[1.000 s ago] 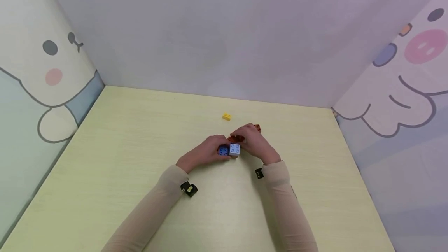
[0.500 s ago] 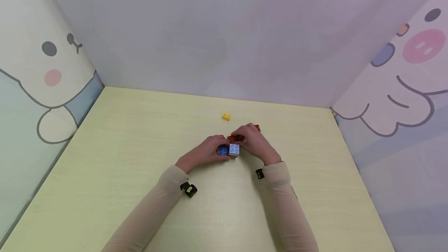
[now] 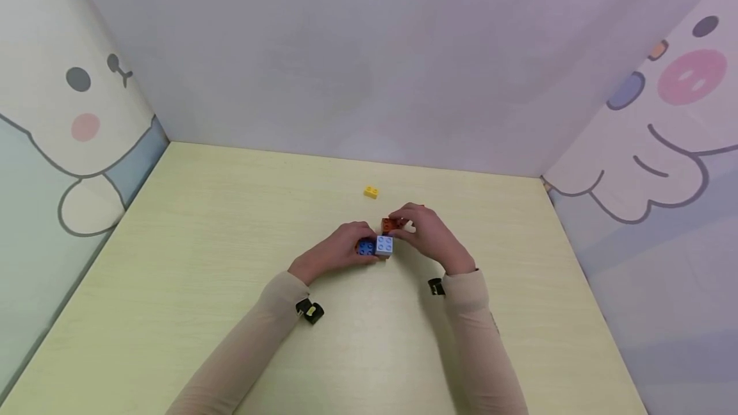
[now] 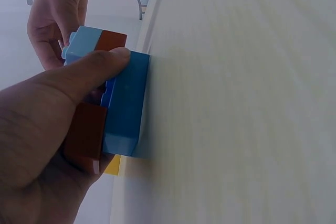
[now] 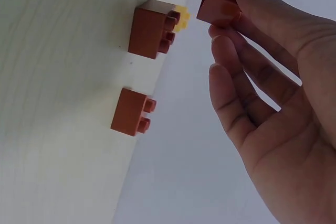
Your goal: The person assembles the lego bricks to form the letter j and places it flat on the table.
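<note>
My left hand (image 3: 341,250) grips a small assembly of toy building bricks, thumb along the near side. A long blue brick (image 4: 126,103) forms its base, with a brown-orange brick (image 4: 86,132) on the left end. At the right end, a light blue brick (image 3: 384,245) sits on top of another brown-orange brick (image 4: 113,40). My right hand (image 3: 432,235), just right of the assembly, pinches a loose brown-orange brick (image 5: 220,3) between thumb and fingers. Its hollow underside partly shows in the right wrist view, and its top is cut off there.
Two more brown-orange bricks stand on the table in the right wrist view, a nearer stud-sided one (image 5: 126,111) and another brick (image 5: 147,30). A yellow brick (image 3: 371,192) lies farther back, toward the grey back wall (image 3: 357,69). Printed panels flank the table (image 3: 242,197).
My right hand has shifted slightly right, and more of the orange brick shows at its fingertips. The brick behind that hand is now nearly covered. My left hand keeps its grip.
</note>
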`<control>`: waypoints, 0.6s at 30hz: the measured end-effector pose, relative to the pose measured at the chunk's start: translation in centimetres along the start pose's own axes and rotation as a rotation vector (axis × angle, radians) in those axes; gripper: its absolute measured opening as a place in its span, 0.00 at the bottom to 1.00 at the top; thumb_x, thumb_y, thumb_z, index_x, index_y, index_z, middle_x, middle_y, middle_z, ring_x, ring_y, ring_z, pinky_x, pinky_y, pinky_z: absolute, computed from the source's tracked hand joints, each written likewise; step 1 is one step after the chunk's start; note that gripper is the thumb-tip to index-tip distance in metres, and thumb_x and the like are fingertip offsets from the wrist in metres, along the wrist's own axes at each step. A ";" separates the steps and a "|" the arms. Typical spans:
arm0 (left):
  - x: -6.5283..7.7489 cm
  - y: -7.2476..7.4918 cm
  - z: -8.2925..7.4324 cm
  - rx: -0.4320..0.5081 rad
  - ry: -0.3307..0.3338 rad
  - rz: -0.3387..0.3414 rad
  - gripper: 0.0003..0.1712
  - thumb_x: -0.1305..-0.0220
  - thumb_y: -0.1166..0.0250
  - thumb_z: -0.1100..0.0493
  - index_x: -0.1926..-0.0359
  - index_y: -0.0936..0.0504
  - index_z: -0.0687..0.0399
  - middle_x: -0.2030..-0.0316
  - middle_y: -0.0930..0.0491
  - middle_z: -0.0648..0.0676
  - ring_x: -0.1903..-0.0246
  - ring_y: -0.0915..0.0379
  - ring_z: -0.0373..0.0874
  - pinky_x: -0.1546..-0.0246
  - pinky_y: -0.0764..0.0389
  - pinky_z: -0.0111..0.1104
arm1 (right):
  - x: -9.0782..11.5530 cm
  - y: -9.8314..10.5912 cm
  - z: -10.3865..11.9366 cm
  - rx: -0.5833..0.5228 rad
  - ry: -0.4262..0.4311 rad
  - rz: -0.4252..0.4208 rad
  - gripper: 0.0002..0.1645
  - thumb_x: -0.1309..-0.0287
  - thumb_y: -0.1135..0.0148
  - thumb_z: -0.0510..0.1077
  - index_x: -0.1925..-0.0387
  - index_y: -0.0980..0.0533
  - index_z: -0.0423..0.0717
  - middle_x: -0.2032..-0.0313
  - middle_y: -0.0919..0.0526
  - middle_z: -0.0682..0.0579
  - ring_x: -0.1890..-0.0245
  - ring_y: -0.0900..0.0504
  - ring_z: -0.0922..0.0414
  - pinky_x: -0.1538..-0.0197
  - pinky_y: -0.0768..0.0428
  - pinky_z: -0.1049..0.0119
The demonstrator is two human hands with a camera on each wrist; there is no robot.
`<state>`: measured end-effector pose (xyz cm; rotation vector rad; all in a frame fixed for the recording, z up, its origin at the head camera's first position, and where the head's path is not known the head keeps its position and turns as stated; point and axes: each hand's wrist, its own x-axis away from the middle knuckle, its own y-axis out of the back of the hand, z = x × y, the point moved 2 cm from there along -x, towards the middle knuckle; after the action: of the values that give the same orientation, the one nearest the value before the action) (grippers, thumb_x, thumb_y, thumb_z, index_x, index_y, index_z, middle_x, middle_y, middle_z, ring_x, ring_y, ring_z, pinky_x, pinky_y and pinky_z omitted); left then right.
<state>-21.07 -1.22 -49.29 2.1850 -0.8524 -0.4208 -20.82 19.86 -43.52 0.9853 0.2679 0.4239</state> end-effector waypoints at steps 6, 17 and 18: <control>0.1 0.1 0.0 0.009 0.006 0.000 0.23 0.36 0.27 0.49 0.44 0.17 0.54 0.51 0.17 0.51 0.53 0.23 0.41 0.45 0.20 0.38 | 0.8 1.1 0.8 -0.033 0.009 -0.009 0.20 0.37 0.29 0.47 0.45 0.17 0.48 0.53 0.15 0.51 0.48 0.16 0.47 0.45 0.18 0.47; 0.3 0.2 -0.1 0.023 -0.009 -0.008 0.22 0.36 0.27 0.50 0.45 0.17 0.55 0.52 0.17 0.51 0.54 0.23 0.40 0.47 0.20 0.36 | 1.7 1.2 2.2 -0.088 0.061 0.009 0.19 0.38 0.28 0.47 0.46 0.17 0.49 0.54 0.15 0.55 0.49 0.18 0.48 0.47 0.19 0.47; 0.3 0.2 -0.1 0.024 -0.008 -0.007 0.22 0.36 0.27 0.50 0.46 0.17 0.55 0.52 0.17 0.51 0.55 0.24 0.40 0.48 0.20 0.35 | 1.8 1.2 2.3 -0.090 0.066 0.012 0.19 0.39 0.28 0.47 0.47 0.17 0.48 0.54 0.15 0.55 0.50 0.18 0.49 0.47 0.19 0.48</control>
<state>-20.91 -1.48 -49.04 2.2108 -0.8585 -0.4255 -18.59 19.52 -41.35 0.8865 0.3002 0.4756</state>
